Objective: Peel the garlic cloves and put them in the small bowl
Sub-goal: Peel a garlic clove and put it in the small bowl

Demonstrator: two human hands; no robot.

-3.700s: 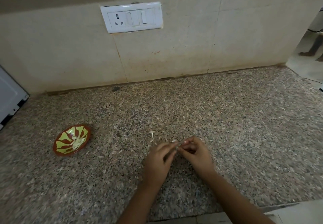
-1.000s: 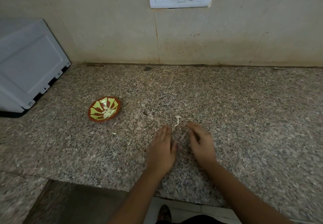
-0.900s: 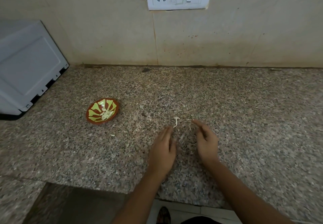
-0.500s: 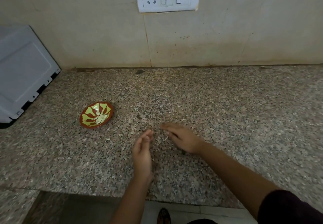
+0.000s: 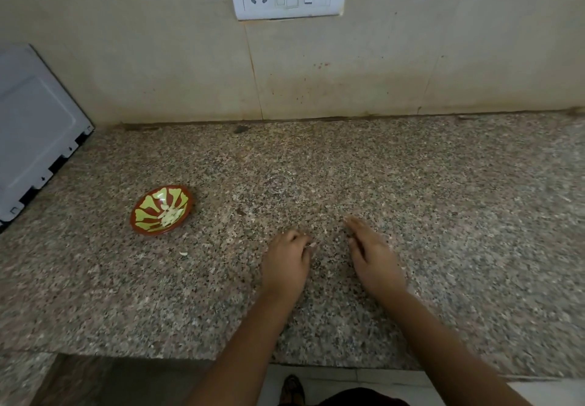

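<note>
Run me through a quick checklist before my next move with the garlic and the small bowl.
1. The small bowl stands upright on the countertop: ok.
2. The peeled cloves lie inside it: ok.
3. The left hand holds something: cannot tell; fingers curled, a pale bit at their tips.
4. The right hand is free: ok; fingers straight, nothing in it.
5. No garlic outside the bowl: not ok; a stray pale piece lies on the countertop near it.

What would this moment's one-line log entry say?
left hand pinches pale bit | right hand open | bowl holds peeled garlic
</note>
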